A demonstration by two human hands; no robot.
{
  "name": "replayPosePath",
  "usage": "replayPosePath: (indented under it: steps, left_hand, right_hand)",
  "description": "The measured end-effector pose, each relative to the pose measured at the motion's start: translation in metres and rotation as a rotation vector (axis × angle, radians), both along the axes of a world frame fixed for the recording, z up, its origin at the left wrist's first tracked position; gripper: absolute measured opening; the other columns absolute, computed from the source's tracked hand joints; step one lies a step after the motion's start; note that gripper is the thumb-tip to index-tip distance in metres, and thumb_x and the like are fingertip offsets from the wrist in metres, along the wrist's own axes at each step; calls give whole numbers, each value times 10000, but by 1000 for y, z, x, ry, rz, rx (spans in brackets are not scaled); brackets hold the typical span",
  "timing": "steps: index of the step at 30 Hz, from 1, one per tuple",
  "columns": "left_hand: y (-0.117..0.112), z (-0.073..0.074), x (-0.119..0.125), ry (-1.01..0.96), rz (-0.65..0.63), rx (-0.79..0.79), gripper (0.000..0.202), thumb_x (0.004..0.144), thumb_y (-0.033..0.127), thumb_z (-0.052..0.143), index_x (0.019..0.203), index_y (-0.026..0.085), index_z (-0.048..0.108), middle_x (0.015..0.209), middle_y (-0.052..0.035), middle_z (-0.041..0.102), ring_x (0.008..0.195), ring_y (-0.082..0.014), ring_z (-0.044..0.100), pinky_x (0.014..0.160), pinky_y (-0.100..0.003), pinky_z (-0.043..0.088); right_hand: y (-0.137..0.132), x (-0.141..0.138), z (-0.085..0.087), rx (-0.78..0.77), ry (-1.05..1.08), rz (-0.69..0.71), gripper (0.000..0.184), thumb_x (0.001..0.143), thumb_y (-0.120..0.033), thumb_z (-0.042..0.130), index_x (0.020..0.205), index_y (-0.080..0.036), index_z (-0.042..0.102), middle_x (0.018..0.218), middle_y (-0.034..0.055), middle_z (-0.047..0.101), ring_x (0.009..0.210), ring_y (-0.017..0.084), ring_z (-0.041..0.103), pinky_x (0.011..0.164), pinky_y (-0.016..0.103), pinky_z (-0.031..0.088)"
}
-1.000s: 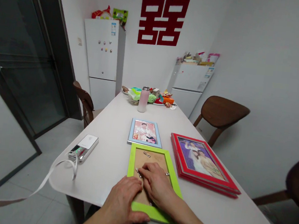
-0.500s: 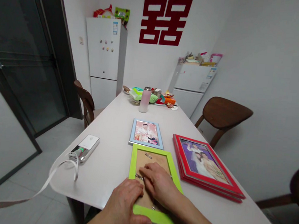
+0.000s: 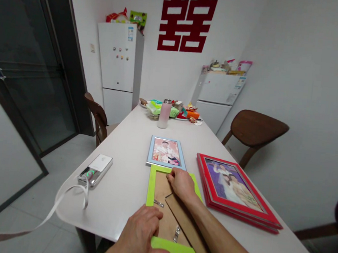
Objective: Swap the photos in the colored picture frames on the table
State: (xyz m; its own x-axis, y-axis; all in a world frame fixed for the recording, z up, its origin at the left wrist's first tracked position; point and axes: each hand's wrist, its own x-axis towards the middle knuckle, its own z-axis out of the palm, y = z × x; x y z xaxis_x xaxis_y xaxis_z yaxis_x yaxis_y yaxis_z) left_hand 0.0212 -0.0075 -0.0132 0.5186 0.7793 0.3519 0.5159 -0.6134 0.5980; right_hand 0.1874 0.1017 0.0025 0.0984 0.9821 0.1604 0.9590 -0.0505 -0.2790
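Note:
A lime-green picture frame [image 3: 151,189] lies face down at the table's near edge, its brown backing board [image 3: 160,186] upward. My left hand [image 3: 141,234] grips the lower left corner, thumb along the bottom rim. Near the top rim, the fingers of my right hand [image 3: 182,184] are closed and press down where an upper metal clip sits, hiding it. A left metal clip [image 3: 159,203] and a lower metal clip [image 3: 176,234] show on the backing. The brown stand flap [image 3: 189,221] runs diagonally beneath my right forearm.
A blue-framed photo [image 3: 168,152] lies just beyond the green frame. Red-framed photos [image 3: 238,186] are stacked at the right. At the left is a phone-like device [image 3: 99,169] with a white strap [image 3: 58,203]. A pink bottle [image 3: 164,114] stands before packets at the far end.
My right hand has moved up from the middle of the backing to near its top rim. The lower clip and the stand flap are now uncovered. My left hand stays at the corner.

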Motion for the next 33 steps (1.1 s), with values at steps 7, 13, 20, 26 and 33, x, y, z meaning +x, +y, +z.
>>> replayPosePath:
  steps: [7, 13, 20, 26, 33]
  left_hand:
    - [0, 1, 1, 9, -12, 21, 388, 462, 394, 756, 646, 172, 496, 987, -67, 573, 903, -231, 506, 765, -356, 420]
    - [-2, 5, 6, 128, -25, 102, 508, 462, 579, 673, 727, 175, 515, 972, -94, 580, 922, -262, 519, 911, -512, 268]
    - [-11, 9, 11, 254, -33, 46, 502, 480, 471, 718, 840, 184, 521, 1114, -89, 518, 1044, -266, 449, 939, -488, 256]
    - [-16, 18, 17, 284, -33, 7, 457, 509, 361, 733, 866, 183, 512, 1132, -78, 504, 1058, -257, 431, 957, -484, 232]
    - [-15, 13, 20, 243, -35, 26, 396, 589, 290, 686, 918, 195, 489, 1105, -59, 517, 1046, -229, 441, 952, -468, 252]
  right_hand:
    - [3, 0, -1, 42, 62, -33, 173, 726, -251, 448, 763, -151, 584, 750, 97, 636, 690, 176, 565, 562, 247, 321]
    - [-8, 15, 8, 104, 204, 72, 238, 754, -270, 387, 700, -149, 584, 706, 62, 640, 652, 145, 559, 575, 222, 349]
    - [-54, 36, 19, 102, 328, 182, 254, 744, -260, 361, 744, -154, 592, 722, 41, 639, 657, 155, 563, 602, 239, 387]
    - [-99, 40, 19, 102, 414, 230, 217, 751, -270, 403, 764, -167, 594, 733, 45, 609, 677, 160, 546, 639, 275, 406]
    - [-138, 24, 19, 93, 186, 602, 244, 724, -164, 457, 859, -280, 623, 901, 38, 538, 865, 177, 465, 760, 345, 367]
